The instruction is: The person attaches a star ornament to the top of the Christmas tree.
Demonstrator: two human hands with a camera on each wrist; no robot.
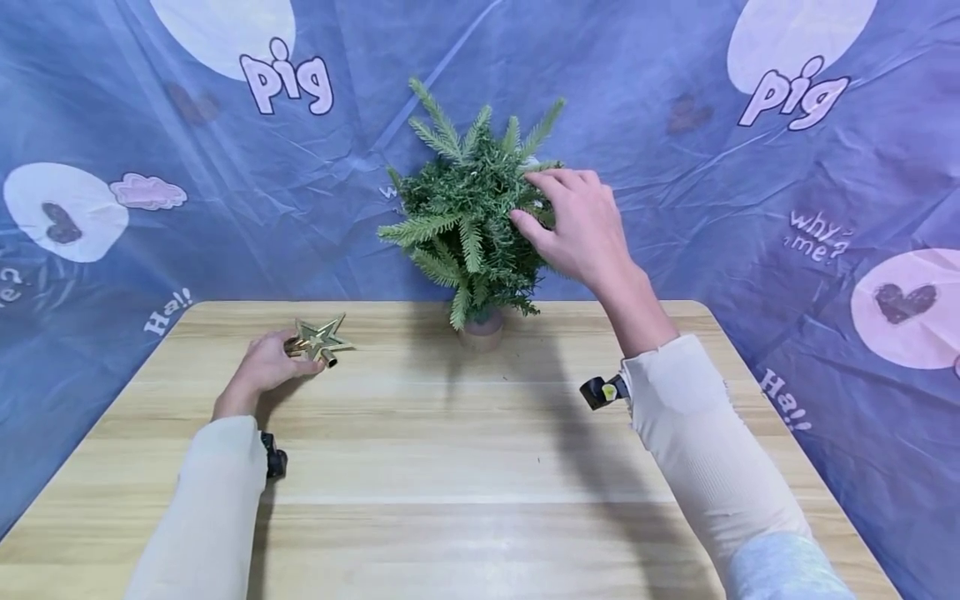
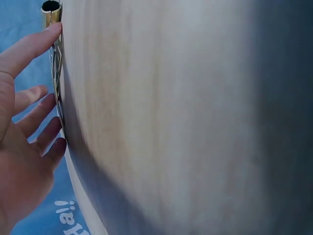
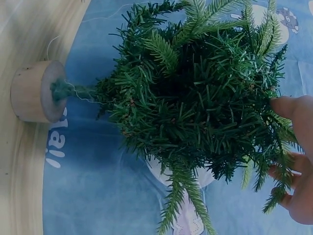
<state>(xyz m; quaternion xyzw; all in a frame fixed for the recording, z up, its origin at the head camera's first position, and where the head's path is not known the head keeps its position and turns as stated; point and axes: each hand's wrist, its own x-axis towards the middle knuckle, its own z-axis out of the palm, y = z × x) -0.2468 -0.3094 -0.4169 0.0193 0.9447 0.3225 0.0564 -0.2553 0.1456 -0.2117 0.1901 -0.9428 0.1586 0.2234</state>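
Observation:
A gold star tree topper point(image 1: 320, 337) with a short hollow tube lies by the table's back left. My left hand point(image 1: 272, 360) holds it, the thumb at the tube point(image 2: 51, 15) and the fingers point(image 2: 43, 115) along its edge. A small artificial Christmas tree point(image 1: 480, 200) stands upright at the back middle on a round wooden base point(image 3: 34, 93). At its upper right side is my right hand point(image 1: 581, 221), thumb and fingers spread apart among the branches. The thumb touches the foliage in the right wrist view, with fingertips point(image 3: 281, 196) against a drooping light green branch point(image 3: 276, 169).
The wooden table point(image 1: 420, 467) reaches back to a blue printed cloth point(image 1: 637, 50) hanging behind and at the sides. A small black device point(image 1: 603, 392) is strapped at the right wrist, and another black device point(image 1: 274, 458) at the left.

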